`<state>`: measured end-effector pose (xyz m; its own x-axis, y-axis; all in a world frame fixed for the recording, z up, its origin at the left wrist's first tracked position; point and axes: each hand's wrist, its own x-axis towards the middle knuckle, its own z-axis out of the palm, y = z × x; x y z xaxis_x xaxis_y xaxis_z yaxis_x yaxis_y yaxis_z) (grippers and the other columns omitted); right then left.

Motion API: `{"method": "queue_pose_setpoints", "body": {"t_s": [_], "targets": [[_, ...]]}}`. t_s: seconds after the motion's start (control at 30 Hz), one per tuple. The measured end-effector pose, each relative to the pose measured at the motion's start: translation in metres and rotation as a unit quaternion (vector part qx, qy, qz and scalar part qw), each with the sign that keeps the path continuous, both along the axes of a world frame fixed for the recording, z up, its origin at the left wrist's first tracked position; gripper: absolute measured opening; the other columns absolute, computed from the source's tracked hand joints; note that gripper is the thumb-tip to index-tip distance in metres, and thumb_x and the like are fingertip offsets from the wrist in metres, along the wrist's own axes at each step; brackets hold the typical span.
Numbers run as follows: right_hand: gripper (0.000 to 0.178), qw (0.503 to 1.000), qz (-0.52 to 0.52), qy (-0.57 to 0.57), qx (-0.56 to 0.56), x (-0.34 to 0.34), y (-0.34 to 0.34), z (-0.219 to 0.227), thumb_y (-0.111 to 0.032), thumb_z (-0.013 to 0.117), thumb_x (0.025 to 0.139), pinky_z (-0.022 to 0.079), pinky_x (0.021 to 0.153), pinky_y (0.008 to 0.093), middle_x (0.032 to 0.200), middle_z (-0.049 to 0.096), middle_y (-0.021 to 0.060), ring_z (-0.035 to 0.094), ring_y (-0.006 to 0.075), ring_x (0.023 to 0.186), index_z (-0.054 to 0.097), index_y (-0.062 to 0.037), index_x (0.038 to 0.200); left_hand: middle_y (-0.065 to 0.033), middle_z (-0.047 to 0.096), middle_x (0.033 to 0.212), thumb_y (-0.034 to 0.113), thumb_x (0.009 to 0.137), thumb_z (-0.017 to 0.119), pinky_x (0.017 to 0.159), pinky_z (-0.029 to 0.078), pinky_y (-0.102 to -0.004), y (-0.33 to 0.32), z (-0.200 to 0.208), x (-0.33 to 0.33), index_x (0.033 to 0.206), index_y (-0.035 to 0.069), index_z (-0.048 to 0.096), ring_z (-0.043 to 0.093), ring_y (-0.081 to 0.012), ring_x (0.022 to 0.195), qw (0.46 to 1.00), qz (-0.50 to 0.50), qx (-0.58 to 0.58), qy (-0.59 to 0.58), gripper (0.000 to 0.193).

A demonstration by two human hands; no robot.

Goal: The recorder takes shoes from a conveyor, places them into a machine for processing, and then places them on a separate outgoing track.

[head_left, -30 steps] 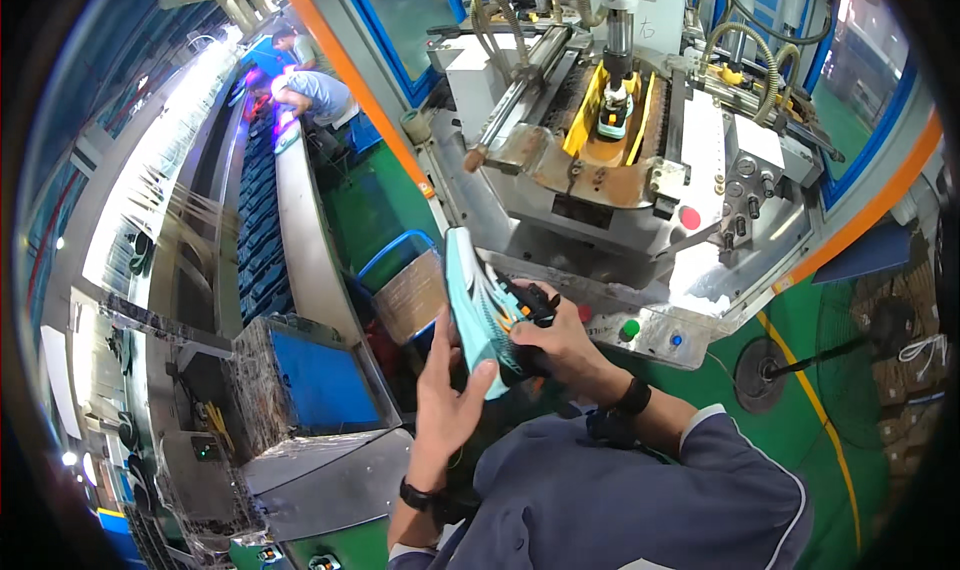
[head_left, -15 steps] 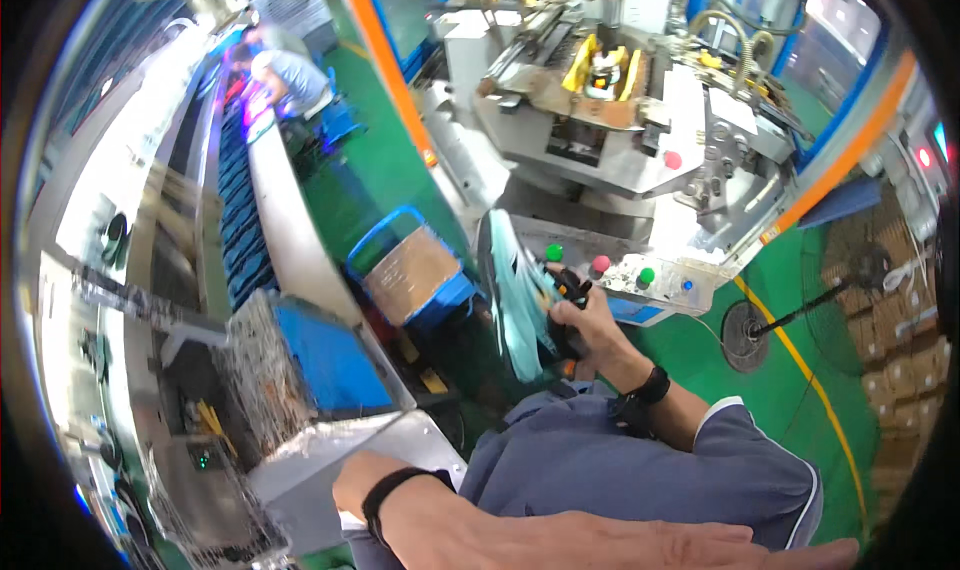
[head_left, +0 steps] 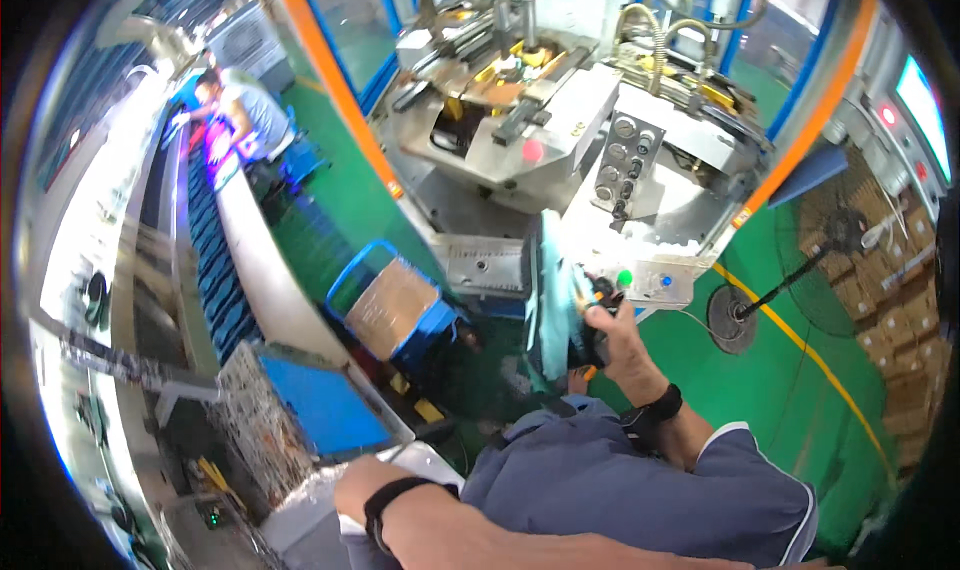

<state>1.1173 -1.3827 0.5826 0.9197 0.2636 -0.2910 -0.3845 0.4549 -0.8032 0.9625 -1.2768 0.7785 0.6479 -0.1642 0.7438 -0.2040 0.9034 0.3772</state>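
Observation:
My right hand [head_left: 628, 355] is closed around the black part of a teal shoe [head_left: 553, 315]; small orange bits show by the fingers. The shoe stands nearly upright in front of me, its dark sole to the left and pale stripes on its side. Behind it is the machine's front panel, where a green button [head_left: 625, 277] and a blue button [head_left: 668, 282] show. My left hand [head_left: 560, 550] stretches flat across the bottom of the view, close to the camera, with nothing seen in it. Its fingertips are largely cut off by the lower edge.
A machine [head_left: 490, 160] with gauges [head_left: 622, 160] and orange posts stands ahead. Left are a blue cart [head_left: 440, 320] with a cardboard box [head_left: 388, 310] and a long conveyor [head_left: 190, 230], where a person [head_left: 250, 115] works. Right are a floor fan [head_left: 733, 320] and stacked cartons [head_left: 905, 370].
The view has turned rightward, and the machine and cart sit farther left in it. The shoe has moved right, now hiding the panel's red button. My left hand has sunk toward the lower edge.

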Motion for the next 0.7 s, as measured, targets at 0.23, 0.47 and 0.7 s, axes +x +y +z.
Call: {"method": "queue_pose_setpoints", "body": {"t_s": [0.23, 0.47, 0.7], "targets": [[0.05, 0.993, 0.001, -0.107, 0.04, 0.048, -0.045, -0.018, -0.015, 0.062, 0.08, 0.058, 0.076, 0.0336, 0.104, 0.064, 0.0134, 0.067, 0.0209, 0.086, 0.05, 0.0068, 0.123, -0.0399, 0.055, 0.115, 0.07, 0.087, 0.041, 0.087, 0.052, -0.0512, -0.034, 0.0, 0.057, 0.121, -0.024, 0.045, 0.062, -0.0476, 0.099, 0.999, -0.016, -0.03, -0.014, 0.101], [0.051, 0.991, -0.068, -0.088, 0.071, 0.104, -0.126, -0.018, -0.007, 0.062, 0.08, 0.051, 0.086, 0.0318, 0.111, 0.06, 0.0094, 0.061, 0.0175, 0.099, 0.048, 0.0051, 0.128, -0.0401, 0.056, 0.113, 0.073, 0.085, 0.041, 0.083, 0.054, -0.0494, -0.068, 0.002, 0.138, 0.118, -0.025, 0.048, 0.064, -0.0477, 0.096, 0.999, -0.017, 0.031, -0.036, 0.104], [0.056, 0.97, -0.212, -0.118, -0.012, 0.175, -0.225, 0.004, -0.006, 0.065, 0.078, 0.048, 0.092, 0.0318, 0.117, 0.06, 0.0107, 0.06, 0.0195, 0.104, 0.047, 0.0035, 0.13, -0.0296, 0.05, 0.132, 0.047, 0.094, 0.045, 0.107, 0.036, -0.047, -0.078, -0.05, 0.215, 0.126, -0.016, 0.048, 0.049, -0.0343, 0.127, 0.924, 0.197, 0.243, -0.22, 0.071]]}}
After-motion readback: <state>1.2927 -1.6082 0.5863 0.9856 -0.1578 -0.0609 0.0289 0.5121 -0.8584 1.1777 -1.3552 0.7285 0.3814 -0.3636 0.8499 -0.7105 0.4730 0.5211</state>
